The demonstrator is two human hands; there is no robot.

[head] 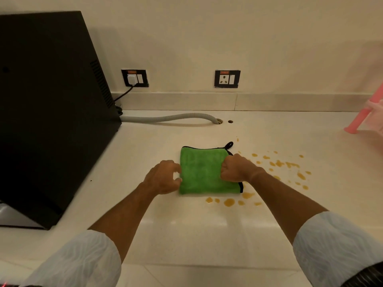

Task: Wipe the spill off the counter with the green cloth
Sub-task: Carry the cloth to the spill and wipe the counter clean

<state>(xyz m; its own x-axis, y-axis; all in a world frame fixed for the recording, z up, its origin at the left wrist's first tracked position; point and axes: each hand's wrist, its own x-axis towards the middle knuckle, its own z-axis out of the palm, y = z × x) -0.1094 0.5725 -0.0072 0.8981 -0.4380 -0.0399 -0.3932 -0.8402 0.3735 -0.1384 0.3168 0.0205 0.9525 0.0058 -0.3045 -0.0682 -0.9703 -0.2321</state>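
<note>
A folded green cloth [200,171] with black trim and a black loop lies flat on the pale counter [186,224]. My left hand [163,177] curls at the cloth's left edge, thumb and fingers pinching it. At the right edge my right hand [237,167] is clenched on the cloth. An orange spill [229,201] sits in drops just in front of the cloth. More of the spill is scattered to the right of my right hand [290,164].
A large black appliance [51,108] fills the left side. A grey corrugated hose [170,118] runs along the back into a counter hole. Two wall sockets [227,78] are on the backsplash. A pink plastic object [366,119] stands at the far right.
</note>
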